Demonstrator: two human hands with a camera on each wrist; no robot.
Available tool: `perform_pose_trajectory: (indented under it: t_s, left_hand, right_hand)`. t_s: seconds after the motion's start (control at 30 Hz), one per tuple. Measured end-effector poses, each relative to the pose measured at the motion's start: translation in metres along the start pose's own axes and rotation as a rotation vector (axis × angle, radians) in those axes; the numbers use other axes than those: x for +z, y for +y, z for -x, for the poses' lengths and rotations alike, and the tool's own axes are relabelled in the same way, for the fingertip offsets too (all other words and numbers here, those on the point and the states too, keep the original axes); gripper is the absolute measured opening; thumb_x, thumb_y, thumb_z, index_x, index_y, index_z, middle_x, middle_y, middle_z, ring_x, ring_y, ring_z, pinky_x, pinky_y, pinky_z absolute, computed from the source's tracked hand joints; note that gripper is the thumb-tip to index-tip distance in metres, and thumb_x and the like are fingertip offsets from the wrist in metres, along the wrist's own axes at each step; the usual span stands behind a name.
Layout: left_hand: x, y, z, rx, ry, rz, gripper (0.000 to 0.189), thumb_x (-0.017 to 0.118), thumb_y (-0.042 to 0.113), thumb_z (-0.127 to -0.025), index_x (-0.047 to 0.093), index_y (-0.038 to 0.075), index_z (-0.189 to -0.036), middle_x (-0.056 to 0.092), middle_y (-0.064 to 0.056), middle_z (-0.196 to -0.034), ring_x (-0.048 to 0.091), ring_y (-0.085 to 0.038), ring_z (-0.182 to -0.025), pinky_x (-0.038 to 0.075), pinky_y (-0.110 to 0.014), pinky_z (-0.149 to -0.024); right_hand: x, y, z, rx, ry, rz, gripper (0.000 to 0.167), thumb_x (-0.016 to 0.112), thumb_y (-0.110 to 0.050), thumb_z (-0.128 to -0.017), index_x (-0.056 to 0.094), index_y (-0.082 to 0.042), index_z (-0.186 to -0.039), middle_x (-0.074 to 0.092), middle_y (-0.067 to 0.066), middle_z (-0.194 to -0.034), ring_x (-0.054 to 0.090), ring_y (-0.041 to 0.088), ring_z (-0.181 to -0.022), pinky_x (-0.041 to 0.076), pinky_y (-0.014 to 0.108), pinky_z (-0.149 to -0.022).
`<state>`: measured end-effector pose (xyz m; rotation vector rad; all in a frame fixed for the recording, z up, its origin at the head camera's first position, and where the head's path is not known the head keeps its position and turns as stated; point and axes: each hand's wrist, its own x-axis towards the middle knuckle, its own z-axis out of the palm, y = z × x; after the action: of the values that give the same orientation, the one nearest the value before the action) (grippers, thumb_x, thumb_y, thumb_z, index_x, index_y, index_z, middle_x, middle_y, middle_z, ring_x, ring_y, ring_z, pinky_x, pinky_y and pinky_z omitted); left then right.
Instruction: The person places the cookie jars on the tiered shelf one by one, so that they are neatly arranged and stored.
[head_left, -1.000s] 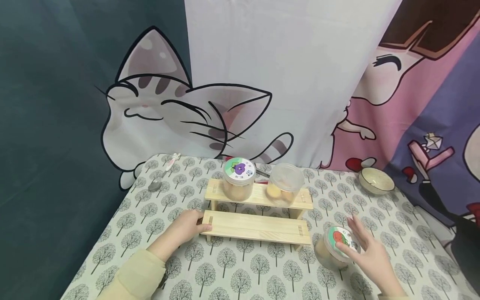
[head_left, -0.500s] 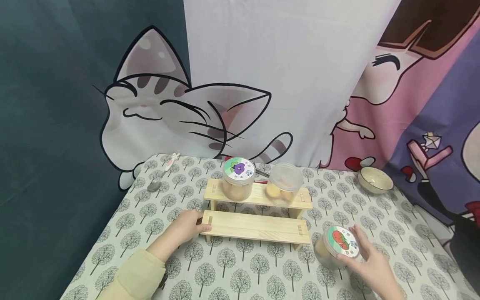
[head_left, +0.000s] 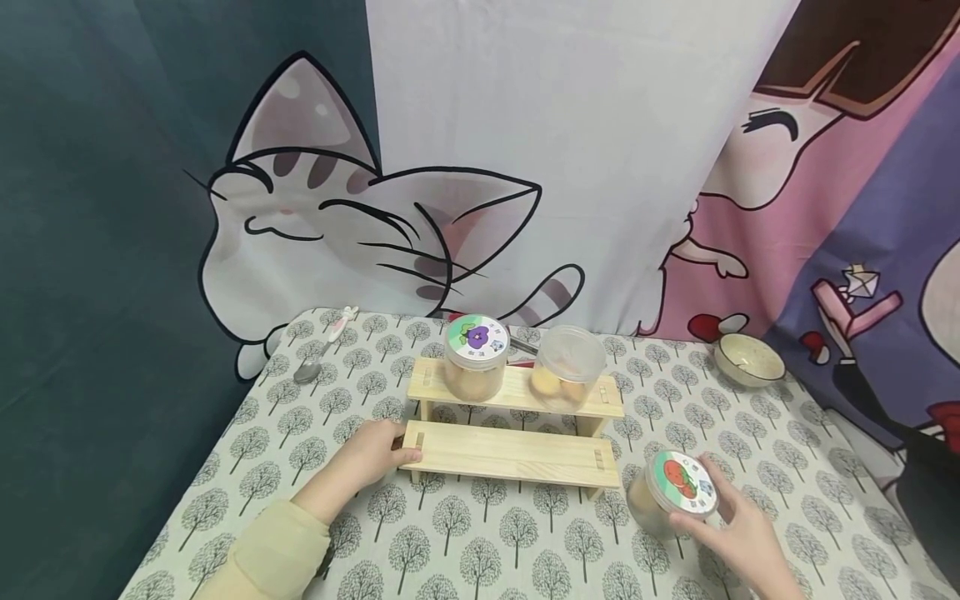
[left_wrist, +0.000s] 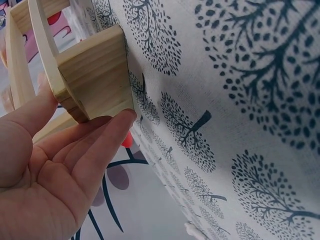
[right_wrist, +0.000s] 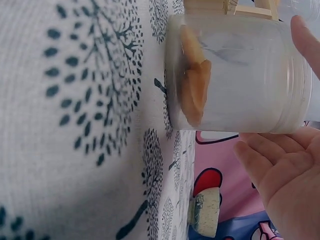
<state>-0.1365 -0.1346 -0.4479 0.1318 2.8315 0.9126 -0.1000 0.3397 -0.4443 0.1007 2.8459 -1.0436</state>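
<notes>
My left hand (head_left: 367,458) grips the left end of a two-step wooden shelf (head_left: 510,454), thumb on the lower board. In the left wrist view its fingers (left_wrist: 107,140) reach around the shelf's end leg (left_wrist: 97,75). Right of the shelf, a clear plastic jar (head_left: 651,504) stands on the cloth, its lid (head_left: 681,482) bearing a red fruit picture. My right hand (head_left: 738,529) holds it near the lid, thumb in front and fingers on the far side. Orange-brown pieces (right_wrist: 195,90) lie at its bottom in the right wrist view.
On the upper board stand a jar with a purple-flower lid (head_left: 477,340) and a translucent jar (head_left: 568,367) with yellow and orange pieces. A spoon (head_left: 326,346) lies back left; a bowl (head_left: 750,361) sits back right. Behind the shelf shows a dark handle (head_left: 522,345).
My right hand's fingers and thumb have closed in from above the lid to the sides of the jar. The left hand stays on the shelf.
</notes>
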Motion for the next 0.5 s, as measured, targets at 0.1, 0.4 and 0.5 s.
perform_pose_trajectory:
  t_s: [0.1, 0.4, 0.5]
  left_hand:
    - [0.0005, -0.0004, -0.0008, 0.005, 0.004, -0.003, 0.037, 0.074, 0.03, -0.079, 0.07, 0.003, -0.104, 0.07, -0.014, -0.095, 0.065, -0.026, -0.083, 0.052, -0.046, -0.08]
    - [0.0019, -0.0016, -0.0011, 0.003, -0.002, 0.009, 0.037, 0.074, 0.029, -0.08, 0.07, 0.002, -0.104, 0.07, -0.014, -0.096, 0.066, -0.028, -0.086, 0.052, -0.047, -0.083]
    - [0.0023, -0.0017, -0.0008, 0.008, 0.003, 0.009, 0.037, 0.074, 0.029, -0.079, 0.07, 0.002, -0.104, 0.07, -0.015, -0.096, 0.066, -0.029, -0.086, 0.052, -0.047, -0.083]
  right_hand:
    - [0.0005, -0.0003, -0.0013, 0.005, 0.013, -0.001, 0.106, 0.08, -0.042, -0.074, 0.015, -0.011, -0.152, 0.032, 0.032, -0.145, 0.034, 0.054, -0.127, 0.033, 0.064, -0.098]
    - [0.002, -0.001, -0.0045, 0.035, 0.03, 0.022, 0.105, 0.078, -0.047, -0.075, 0.019, -0.004, -0.15, 0.034, 0.033, -0.143, 0.038, 0.053, -0.125, 0.036, 0.062, -0.097]
    - [0.0012, -0.0025, -0.0042, 0.04, 0.03, 0.012, 0.107, 0.078, -0.046, -0.075, 0.017, -0.004, -0.151, 0.033, 0.032, -0.144, 0.036, 0.053, -0.126, 0.034, 0.063, -0.099]
